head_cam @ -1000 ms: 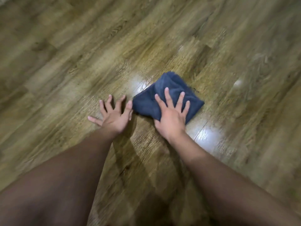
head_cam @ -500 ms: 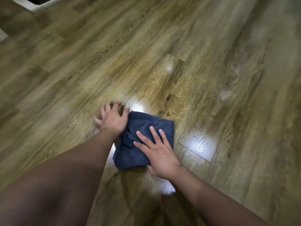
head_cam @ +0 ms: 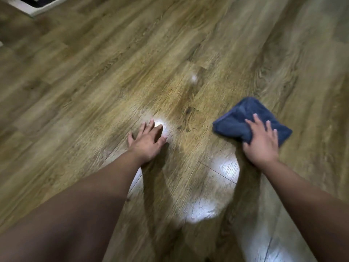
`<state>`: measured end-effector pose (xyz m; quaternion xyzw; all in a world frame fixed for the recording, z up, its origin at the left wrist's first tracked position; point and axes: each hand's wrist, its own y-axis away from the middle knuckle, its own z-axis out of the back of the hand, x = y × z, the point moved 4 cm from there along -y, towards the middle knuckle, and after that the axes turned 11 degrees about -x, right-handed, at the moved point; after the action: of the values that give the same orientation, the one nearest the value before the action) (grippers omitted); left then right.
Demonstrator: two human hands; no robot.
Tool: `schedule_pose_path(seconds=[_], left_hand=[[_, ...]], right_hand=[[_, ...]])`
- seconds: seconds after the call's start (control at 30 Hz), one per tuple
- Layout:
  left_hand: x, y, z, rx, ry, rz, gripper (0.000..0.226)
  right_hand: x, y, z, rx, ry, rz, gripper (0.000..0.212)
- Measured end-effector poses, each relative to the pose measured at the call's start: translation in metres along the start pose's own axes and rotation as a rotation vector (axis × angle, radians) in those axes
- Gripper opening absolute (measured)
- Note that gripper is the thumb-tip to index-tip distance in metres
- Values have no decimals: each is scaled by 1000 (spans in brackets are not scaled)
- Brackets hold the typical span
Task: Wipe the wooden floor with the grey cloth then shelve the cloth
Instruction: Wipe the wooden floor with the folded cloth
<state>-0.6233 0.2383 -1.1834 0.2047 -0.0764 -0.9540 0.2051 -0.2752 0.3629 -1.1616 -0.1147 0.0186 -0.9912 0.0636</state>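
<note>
The grey cloth, a folded dark blue-grey towel, lies on the wooden floor at the right of the view. My right hand presses down on the cloth's near edge, fingers spread over it. My left hand rests flat on the bare floor at the centre, fingers apart, holding nothing, well apart from the cloth. Both forearms reach in from the bottom.
A white-edged object with a dark inside sits in the far left corner of the view. Bright light reflections shine on the planks between my arms. Floor planks stretch out on all sides.
My right hand has swept the cloth from beside my left hand out to the right. My left hand has stayed planted on the floor.
</note>
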Motion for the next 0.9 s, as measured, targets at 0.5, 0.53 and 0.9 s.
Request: schedule_pose_path(seconds=[0.5,0.53,0.9], left_hand=[[5,9,33,-259,336,100,45],[5,7,39,-278,390,111,44],[25,12,47,-282,277,74,30]], right_hand=[[152,69,-33,50,4,142,79],[169,82,-36,78,27,208,82],[269,266,-59,330,23,956,71]])
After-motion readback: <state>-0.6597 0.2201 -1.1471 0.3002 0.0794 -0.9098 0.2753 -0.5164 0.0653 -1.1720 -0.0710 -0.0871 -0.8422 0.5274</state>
